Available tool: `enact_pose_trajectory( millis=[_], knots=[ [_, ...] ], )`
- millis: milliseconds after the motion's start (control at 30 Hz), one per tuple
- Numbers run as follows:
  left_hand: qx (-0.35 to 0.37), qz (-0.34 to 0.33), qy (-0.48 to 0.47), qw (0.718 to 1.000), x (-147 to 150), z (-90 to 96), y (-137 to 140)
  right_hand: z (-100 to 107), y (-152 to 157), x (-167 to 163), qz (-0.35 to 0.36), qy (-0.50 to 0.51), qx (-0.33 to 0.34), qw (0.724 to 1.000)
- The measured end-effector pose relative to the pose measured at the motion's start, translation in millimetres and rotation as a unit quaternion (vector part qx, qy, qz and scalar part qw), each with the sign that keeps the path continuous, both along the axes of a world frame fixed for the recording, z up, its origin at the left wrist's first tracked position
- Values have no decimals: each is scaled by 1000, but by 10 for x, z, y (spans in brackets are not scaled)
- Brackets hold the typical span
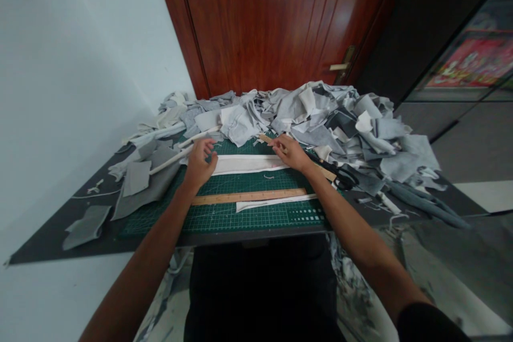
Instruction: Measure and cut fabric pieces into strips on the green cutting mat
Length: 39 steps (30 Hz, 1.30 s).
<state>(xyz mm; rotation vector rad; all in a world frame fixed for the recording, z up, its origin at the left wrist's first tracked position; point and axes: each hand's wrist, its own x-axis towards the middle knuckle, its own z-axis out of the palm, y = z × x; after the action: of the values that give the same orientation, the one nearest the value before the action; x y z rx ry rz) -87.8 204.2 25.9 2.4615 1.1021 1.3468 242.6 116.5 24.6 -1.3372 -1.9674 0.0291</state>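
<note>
A pale fabric strip (248,164) lies flat across the green cutting mat (216,219). My left hand (201,163) is over its left end, thumb and fingers apart, with nothing seen in it. At the strip's right end, my right hand (292,154) has its fingers bent and closed around a slanting wooden ruler (265,139). The ruler shows on both sides of that hand. Closer to me lies a second wooden ruler (248,196), with a narrow white fabric strip (276,203) just below its right part.
Grey and white fabric scraps (296,107) are heaped along the back and right. Black-handled scissors (347,176) lie right of my right hand. More grey cloth pieces (148,187) cover the left side. A brown door (276,21) stands behind the table (44,240).
</note>
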Motion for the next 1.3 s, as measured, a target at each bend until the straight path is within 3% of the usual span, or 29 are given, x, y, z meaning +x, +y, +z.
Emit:
enact_pose_trajectory(
  millis=[100,200,367,433,567,767,933,1133,1300],
  knots=[
    [-1,-84,57,995,49,2,-90,66,-192,-177,108,9,-97,989],
    [1,-141,106,984,102,-34,-157,74,-420,-431,180,-46,-168,968],
    [-10,-212,185,960,164,-93,-212,63,-737,-688,188,-145,-143,961],
    [-19,-224,196,954,181,-103,-230,54,-776,-660,159,-148,-114,969],
    [-46,-256,202,944,198,-112,-250,-12,-649,-439,14,-134,-36,990],
    [-82,-301,190,931,188,-174,-194,-138,-409,-185,-15,-152,-115,982],
    [-84,-314,173,930,177,-242,-156,-147,-407,-140,-88,-144,-129,977],
    [-85,-320,156,931,180,-273,-164,-135,-411,-28,-82,-106,-170,976],
    [-93,-331,150,927,186,-262,-164,45,-97,-216,-31,103,-101,989]
  ],
)
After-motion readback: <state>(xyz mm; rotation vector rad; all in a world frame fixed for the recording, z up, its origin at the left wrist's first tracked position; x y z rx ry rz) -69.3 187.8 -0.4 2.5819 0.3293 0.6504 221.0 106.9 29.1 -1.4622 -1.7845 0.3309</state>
